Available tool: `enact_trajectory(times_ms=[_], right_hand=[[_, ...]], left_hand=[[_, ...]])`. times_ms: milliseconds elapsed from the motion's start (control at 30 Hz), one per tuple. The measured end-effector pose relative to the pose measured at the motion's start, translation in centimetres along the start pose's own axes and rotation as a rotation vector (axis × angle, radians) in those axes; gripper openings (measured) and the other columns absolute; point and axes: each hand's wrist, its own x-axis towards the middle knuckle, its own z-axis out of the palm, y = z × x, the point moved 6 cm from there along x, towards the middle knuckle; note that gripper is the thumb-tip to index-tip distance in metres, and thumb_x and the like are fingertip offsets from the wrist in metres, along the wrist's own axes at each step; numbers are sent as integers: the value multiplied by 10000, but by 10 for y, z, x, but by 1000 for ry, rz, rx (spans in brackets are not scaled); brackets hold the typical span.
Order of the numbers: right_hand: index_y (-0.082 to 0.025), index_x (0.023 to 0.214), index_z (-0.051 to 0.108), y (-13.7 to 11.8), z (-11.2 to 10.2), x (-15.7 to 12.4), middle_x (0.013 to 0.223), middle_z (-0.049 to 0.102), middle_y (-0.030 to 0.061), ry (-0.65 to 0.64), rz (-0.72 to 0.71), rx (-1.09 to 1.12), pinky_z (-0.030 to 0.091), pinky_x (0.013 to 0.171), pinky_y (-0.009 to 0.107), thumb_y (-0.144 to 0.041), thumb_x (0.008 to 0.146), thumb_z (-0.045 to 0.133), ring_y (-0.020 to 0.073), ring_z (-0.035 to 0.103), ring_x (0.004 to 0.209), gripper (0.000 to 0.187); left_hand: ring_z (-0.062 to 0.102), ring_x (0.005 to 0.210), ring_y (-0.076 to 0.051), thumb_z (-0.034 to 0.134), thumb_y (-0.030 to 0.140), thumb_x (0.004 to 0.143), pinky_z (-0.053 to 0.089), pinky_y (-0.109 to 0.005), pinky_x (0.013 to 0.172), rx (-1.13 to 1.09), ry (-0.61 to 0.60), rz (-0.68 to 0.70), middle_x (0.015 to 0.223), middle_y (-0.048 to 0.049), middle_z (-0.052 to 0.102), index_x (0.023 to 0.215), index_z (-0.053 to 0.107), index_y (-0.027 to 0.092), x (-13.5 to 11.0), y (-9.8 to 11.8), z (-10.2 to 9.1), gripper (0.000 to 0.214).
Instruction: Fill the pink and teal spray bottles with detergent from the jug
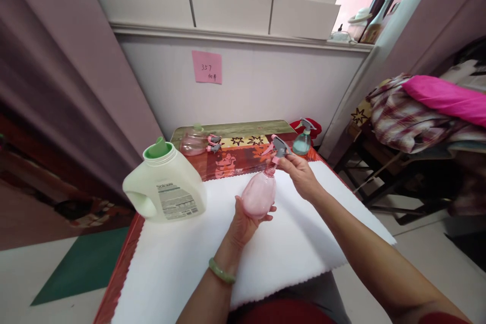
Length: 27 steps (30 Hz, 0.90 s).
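In the middle of the head view, my left hand (pixel 243 225) is wrapped round the lower part of a pink spray bottle (pixel 259 195), which leans to the right. My right hand (pixel 299 172) grips the grey and pink spray head (pixel 280 149) at the bottle's neck. Whether the head is fully seated on the neck I cannot tell. Pale liquid seems to fill the bottle's body. To the left stands a large whitish-green jug (pixel 178 190) with a green spout insert in its open mouth.
More pink spray bottles (pixel 193 144) lie at the table's back left. A teal spray bottle (pixel 302 143) stands at the back right by a red item. A white mat (pixel 182 263) covers the front of the table. Clothes (pixel 398 111) are piled at the right.
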Motion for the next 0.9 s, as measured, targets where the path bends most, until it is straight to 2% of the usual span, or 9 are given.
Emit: enact_trajectory(times_ms=[167, 400, 533, 633, 767, 900], right_hand=[[-208, 983, 742, 9, 6, -3, 953, 765, 51, -43, 52, 11, 515, 937, 399, -555, 824, 751, 214, 694, 927, 382], [-226, 991, 687, 19, 17, -10, 1064, 758, 68, -94, 81, 128, 502, 974, 416, -506, 882, 680, 243, 692, 1007, 301], [-234, 1015, 674, 21, 19, -8, 1018, 767, 53, -82, 95, 199, 501, 956, 402, -440, 878, 662, 248, 698, 1017, 247], [-224, 1053, 680, 22, 20, -8, 961, 767, 54, -65, 78, 204, 506, 909, 387, -413, 865, 654, 252, 702, 980, 268], [-224, 942, 659, 30, 24, -8, 946, 761, 53, -79, 103, 233, 515, 831, 371, -413, 860, 642, 247, 698, 899, 207], [-239, 891, 606, 37, 29, -9, 916, 755, 48, -77, 83, 253, 517, 777, 367, -495, 873, 628, 239, 690, 821, 258]], left_hand=[[732, 911, -306, 576, 887, 676, 580, -346, 666, -9, -15, 3, 1061, -184, 759, 1361, 617, 159, -1, 1, 3, 1001], [736, 855, -287, 590, 895, 651, 573, -319, 626, -12, -23, -20, 1018, -176, 768, 1301, 667, 150, -3, -1, 5, 992], [737, 823, -280, 581, 904, 646, 563, -305, 598, -26, -23, -24, 985, -176, 769, 1306, 658, 135, -3, -1, 6, 1016], [742, 819, -282, 587, 894, 654, 568, -302, 603, -44, -20, -43, 982, -186, 767, 1325, 638, 112, -3, -2, 5, 1031], [749, 796, -294, 590, 878, 674, 568, -302, 579, -75, -24, -62, 966, -211, 766, 1363, 595, 73, -2, -4, 4, 1060], [749, 732, -286, 566, 899, 664, 560, -289, 533, -108, -17, -97, 925, -227, 766, 1325, 617, 45, -2, -4, 4, 1082]])
